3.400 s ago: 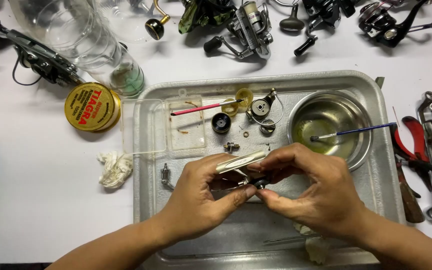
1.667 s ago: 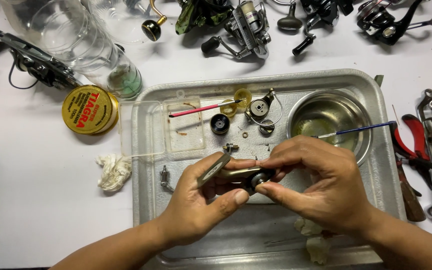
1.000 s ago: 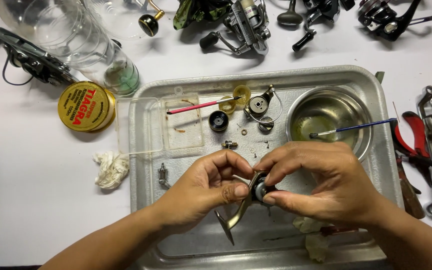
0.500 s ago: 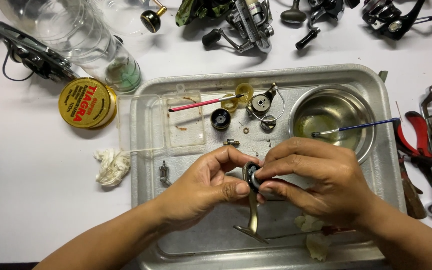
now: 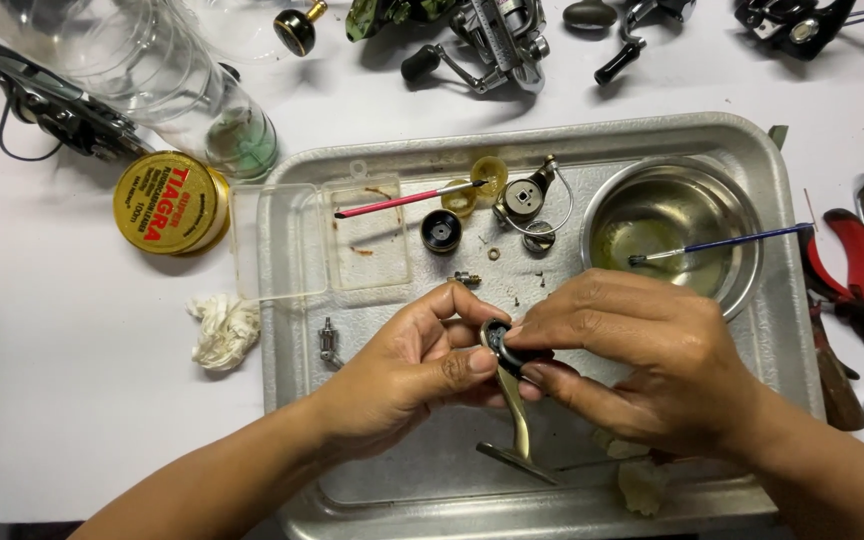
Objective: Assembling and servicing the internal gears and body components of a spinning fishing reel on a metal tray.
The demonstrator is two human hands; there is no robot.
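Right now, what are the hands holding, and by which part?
Both hold one metal reel part: left hand and right hand pinch its round black upper end; the stem and foot hang free over the tray.

The right hand (image 5: 642, 365) covers most of the reel part (image 5: 512, 385). Reels (image 5: 492, 40) along the top are cut off by the edge.

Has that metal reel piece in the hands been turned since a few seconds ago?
Yes. The reel piece lay level above the hands, along the tray's long side; now its stem hangs down toward the tray's near rim, held by left hand and right hand.
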